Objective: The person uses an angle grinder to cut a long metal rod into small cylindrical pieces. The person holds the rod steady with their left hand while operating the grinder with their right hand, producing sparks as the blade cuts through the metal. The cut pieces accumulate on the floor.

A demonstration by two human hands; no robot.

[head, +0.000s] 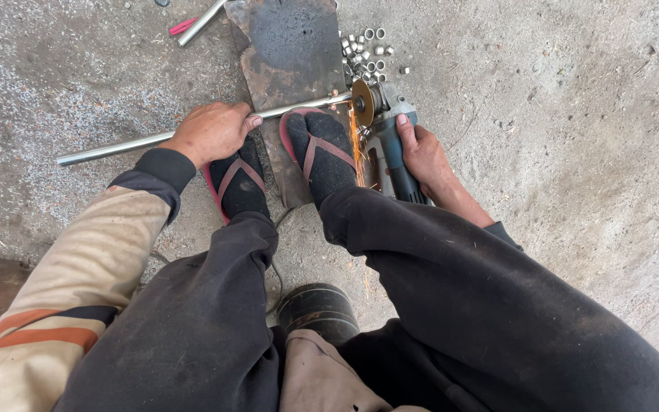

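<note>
Danger: sparks [358,149] fly right beside the sock on the right foot [322,156]; could burn it, being so close.
Danger too: pipe could roll or jump if grip or foot slips; disc could then jam and kick.
Pipe [146,140]: long, thin, round, shiny grey metal; lies flat across the floor from far left to the middle; right end touches the spinning disc.
Left hand [211,131]: fingers closed around the pipe, pressing it down.
Right hand [419,152]: fingers wrapped tight around the grinder body.
Grinder [390,133]: blue-grey tool, right of the feet; round disc [361,101] stands on edge against the pipe end.
Right foot: dark sock in a red sandal; rests on the pipe, just left of the disc.
Left foot [238,183]: same sock and sandal, near the left hand.
Metal plate [287,53]: dark, rusty, flat; lies under the pipe, reaching far.
Cut rings [364,53]: many small shiny pieces in a heap, just beyond the disc.
Floor [573,114]: rough grey concrete.
Second pipe [201,21]: far left, well apart.
</note>
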